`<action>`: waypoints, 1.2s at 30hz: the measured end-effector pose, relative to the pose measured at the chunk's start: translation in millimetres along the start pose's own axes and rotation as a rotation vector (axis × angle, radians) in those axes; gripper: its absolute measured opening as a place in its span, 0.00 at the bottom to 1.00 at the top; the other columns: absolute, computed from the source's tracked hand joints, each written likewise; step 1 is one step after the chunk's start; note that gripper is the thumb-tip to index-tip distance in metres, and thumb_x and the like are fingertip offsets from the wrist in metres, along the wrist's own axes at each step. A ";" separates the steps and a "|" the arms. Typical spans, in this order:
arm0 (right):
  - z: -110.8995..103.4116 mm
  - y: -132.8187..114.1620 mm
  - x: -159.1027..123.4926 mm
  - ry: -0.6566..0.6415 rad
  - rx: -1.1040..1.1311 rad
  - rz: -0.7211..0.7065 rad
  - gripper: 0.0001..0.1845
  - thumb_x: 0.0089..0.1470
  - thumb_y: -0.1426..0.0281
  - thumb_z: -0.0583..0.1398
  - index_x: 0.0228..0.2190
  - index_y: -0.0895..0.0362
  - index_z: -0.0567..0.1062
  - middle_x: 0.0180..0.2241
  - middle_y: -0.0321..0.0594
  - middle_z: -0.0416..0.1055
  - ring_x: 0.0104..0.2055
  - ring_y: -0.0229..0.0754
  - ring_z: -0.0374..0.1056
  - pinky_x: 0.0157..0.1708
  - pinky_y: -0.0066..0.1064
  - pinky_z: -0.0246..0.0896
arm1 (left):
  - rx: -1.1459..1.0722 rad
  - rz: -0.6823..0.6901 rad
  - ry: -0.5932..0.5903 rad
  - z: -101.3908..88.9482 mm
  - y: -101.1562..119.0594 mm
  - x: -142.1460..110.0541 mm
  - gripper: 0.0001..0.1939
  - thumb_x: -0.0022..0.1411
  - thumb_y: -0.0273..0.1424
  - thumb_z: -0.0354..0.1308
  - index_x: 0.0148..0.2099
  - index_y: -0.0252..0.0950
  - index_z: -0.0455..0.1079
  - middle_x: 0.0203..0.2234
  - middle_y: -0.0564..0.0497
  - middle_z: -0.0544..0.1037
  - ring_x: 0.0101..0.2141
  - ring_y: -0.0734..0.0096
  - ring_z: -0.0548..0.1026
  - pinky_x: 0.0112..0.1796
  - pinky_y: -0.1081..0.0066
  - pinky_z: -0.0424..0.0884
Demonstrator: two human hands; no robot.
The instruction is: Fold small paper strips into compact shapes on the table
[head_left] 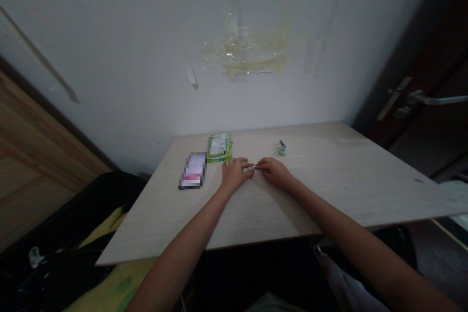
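My left hand (235,171) and my right hand (273,170) rest on a pale wooden table (329,180), their fingertips meeting. Both pinch a small pale object (253,165) between them; it is too small to name. The fingers of both hands are curled closed around it. A green packet (220,146) lies just beyond my left hand. A phone (193,170) lies flat to the left of that hand. A small green scrap (282,147) sits beyond my right hand.
The table stands against a white wall with old tape residue (248,53). A dark door with a metal handle (424,98) is at the right. A black bag (73,243) lies below the table's left edge.
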State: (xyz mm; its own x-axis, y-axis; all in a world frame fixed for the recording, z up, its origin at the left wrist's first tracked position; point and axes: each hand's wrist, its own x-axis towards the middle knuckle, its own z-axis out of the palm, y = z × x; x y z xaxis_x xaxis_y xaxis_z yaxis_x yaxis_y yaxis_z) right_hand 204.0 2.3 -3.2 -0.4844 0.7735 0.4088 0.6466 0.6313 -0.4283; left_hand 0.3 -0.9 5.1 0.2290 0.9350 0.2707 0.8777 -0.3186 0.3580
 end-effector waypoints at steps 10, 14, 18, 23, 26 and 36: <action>-0.6 0.2 -1.0 0.008 -0.008 0.000 0.21 0.54 0.80 0.57 0.43 0.52 0.82 0.45 0.43 0.78 0.48 0.44 0.71 0.52 0.39 0.65 | 0.019 -0.010 -0.004 -1.2 8.6 -2.1 0.15 0.60 0.45 0.60 0.48 0.52 0.77 0.55 0.56 0.75 0.56 0.56 0.67 0.58 0.51 0.55; -0.9 -0.8 -0.4 0.007 -0.002 0.005 0.21 0.54 0.81 0.57 0.43 0.52 0.82 0.44 0.42 0.77 0.48 0.44 0.71 0.52 0.38 0.65 | 0.022 -0.007 -0.008 -2.2 9.0 -2.5 0.15 0.60 0.45 0.60 0.49 0.52 0.77 0.55 0.56 0.75 0.56 0.56 0.67 0.58 0.50 0.55; -0.6 -0.8 0.5 -0.003 0.007 0.014 0.21 0.53 0.81 0.57 0.43 0.53 0.82 0.45 0.43 0.77 0.48 0.44 0.71 0.53 0.38 0.65 | 0.015 0.006 -0.017 -1.9 8.1 -2.2 0.17 0.59 0.47 0.61 0.49 0.52 0.76 0.55 0.56 0.75 0.57 0.55 0.66 0.58 0.50 0.55; 1.5 1.2 0.5 0.006 0.012 0.015 0.20 0.54 0.81 0.57 0.43 0.54 0.82 0.44 0.43 0.77 0.48 0.43 0.71 0.53 0.37 0.64 | 0.012 0.002 -0.023 -0.3 6.0 -1.9 0.18 0.58 0.49 0.62 0.49 0.52 0.76 0.56 0.55 0.74 0.57 0.55 0.66 0.58 0.49 0.54; 2.1 2.4 -0.3 0.011 0.022 0.005 0.21 0.54 0.81 0.56 0.44 0.53 0.82 0.44 0.43 0.77 0.48 0.43 0.71 0.53 0.36 0.64 | 0.007 0.029 -0.024 0.5 1.8 -1.6 0.18 0.59 0.50 0.61 0.50 0.53 0.76 0.56 0.56 0.74 0.57 0.57 0.65 0.58 0.52 0.54; 4.2 0.7 2.1 0.043 0.085 0.008 0.14 0.55 0.78 0.60 0.41 0.55 0.82 0.40 0.44 0.77 0.44 0.43 0.71 0.50 0.35 0.65 | -0.010 0.040 -0.049 0.9 -10.8 3.5 0.14 0.65 0.46 0.55 0.50 0.56 0.77 0.56 0.59 0.75 0.57 0.61 0.66 0.58 0.57 0.56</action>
State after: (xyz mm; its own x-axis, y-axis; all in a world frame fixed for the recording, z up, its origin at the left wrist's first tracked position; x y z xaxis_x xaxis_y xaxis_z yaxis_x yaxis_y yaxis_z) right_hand 201.0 4.6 -6.0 -0.4523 0.7765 0.4387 0.5972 0.6290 -0.4977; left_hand -8.1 6.0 1.3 0.2845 0.9279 0.2411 0.8630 -0.3574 0.3572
